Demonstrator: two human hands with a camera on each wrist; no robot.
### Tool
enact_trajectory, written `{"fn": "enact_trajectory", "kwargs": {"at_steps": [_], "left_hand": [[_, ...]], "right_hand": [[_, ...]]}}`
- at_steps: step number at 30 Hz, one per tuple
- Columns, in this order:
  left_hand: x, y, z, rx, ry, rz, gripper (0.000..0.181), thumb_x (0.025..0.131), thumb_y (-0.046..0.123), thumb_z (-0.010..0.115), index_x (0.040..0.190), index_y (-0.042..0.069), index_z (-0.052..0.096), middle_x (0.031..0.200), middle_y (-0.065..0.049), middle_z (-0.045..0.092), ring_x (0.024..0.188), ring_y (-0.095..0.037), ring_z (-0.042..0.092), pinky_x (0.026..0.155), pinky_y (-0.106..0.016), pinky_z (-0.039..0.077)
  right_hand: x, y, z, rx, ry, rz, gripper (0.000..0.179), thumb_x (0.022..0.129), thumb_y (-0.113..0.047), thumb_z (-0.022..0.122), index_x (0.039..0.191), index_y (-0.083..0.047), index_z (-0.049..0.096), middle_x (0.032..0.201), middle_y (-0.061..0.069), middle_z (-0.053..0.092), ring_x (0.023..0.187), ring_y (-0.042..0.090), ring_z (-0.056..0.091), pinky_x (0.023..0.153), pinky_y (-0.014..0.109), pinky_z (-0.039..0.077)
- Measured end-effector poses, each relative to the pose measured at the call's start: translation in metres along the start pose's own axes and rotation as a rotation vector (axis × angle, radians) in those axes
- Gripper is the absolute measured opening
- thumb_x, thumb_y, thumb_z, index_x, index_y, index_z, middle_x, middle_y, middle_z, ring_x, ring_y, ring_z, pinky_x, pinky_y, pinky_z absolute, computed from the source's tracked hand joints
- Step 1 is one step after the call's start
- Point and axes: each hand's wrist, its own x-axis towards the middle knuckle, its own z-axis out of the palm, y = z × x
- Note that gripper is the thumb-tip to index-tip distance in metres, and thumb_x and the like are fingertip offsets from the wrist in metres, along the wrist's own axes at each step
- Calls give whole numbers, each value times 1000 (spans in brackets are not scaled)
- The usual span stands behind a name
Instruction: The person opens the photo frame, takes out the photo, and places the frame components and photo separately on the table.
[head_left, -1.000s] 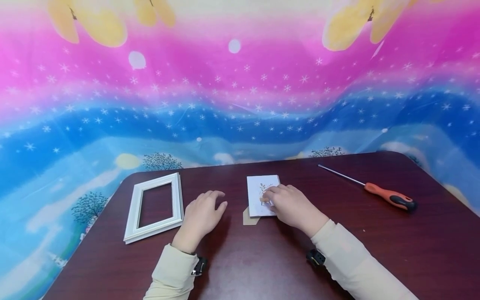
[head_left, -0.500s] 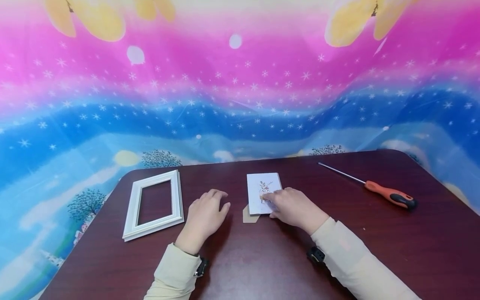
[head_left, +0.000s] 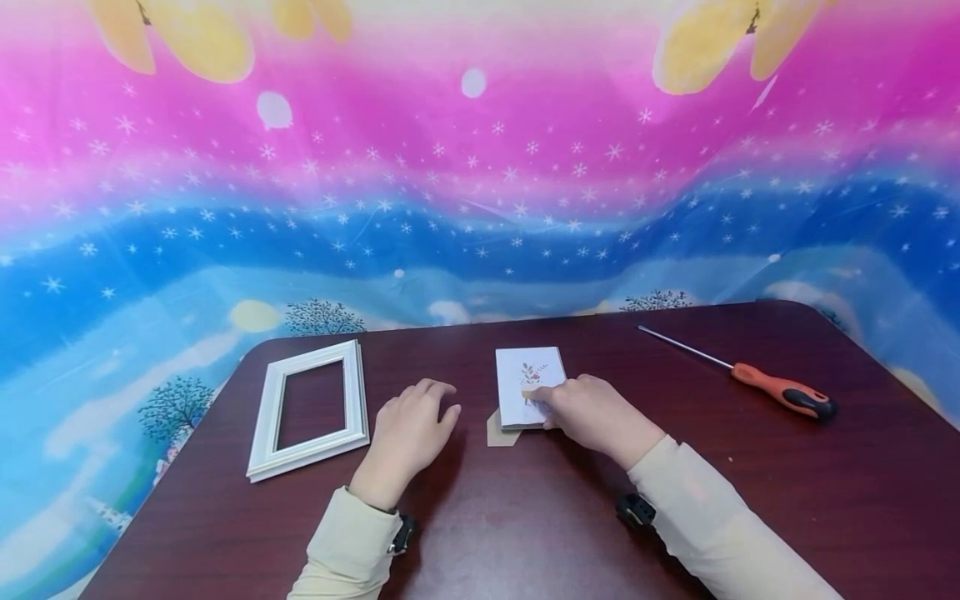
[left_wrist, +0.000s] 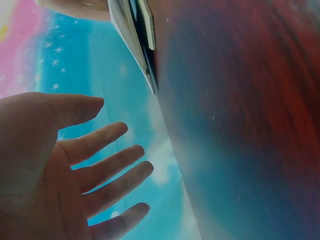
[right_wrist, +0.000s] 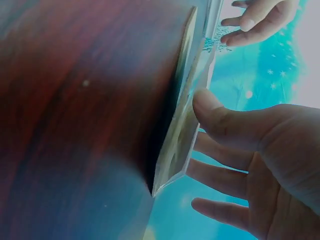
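At the middle of the table, my right hand (head_left: 600,412) pinches the near right edge of a white picture card (head_left: 517,367). Its index finger lies across the card's plant print, with the thumb at the edge. In the right wrist view, a clear sheet (right_wrist: 187,145) and board layers show at the thumb; the index finger is hidden there. Under the card, a tan board (head_left: 501,432) sticks out at the near left. My left hand (head_left: 408,433) hovers apart from the stack, fingers loose and holding nothing, beside a white picture frame (head_left: 262,429).
A screwdriver (head_left: 772,389) with an orange and black handle lies on the right of the dark red table (head_left: 495,517). Behind the far edge hangs a colourful printed cloth (head_left: 480,192). The picture frame stands at the left, its opening showing the tabletop.
My right hand's fingers have drawn back from over the print to the card's near right edge, uncovering more of it. The card's near edge shows more thickness. My left hand has barely moved.
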Motion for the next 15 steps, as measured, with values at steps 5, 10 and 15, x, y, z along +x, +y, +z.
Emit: {"fn": "enact_trajectory", "kwargs": {"at_steps": [5,10,15], "left_hand": [[0,-1,-3,2,8,-9,30,96,30,65,122,14,69,122,-8,65,110,-28,62,92,-49,49],[-1,-2,-3,2,10,-4,30,96,30,65,121,13,69,121,-8,66,110,-29,62,92,-49,50],[-1,-2,-3,0,11,-3,29,96,30,65,120,13,70,120,-8,66,109,-29,63,92,-49,50]], "right_hand": [[0,0,-2,-7,41,-25,27,84,-14,79,110,-10,75,85,8,74,61,17,63,62,35,53],[1,0,-3,2,53,-35,18,85,-14,79,102,-10,75,82,6,74,59,16,61,61,35,53],[0,-1,-4,18,67,-55,12,85,-12,78,97,-10,75,77,6,73,58,15,60,61,35,53]]}}
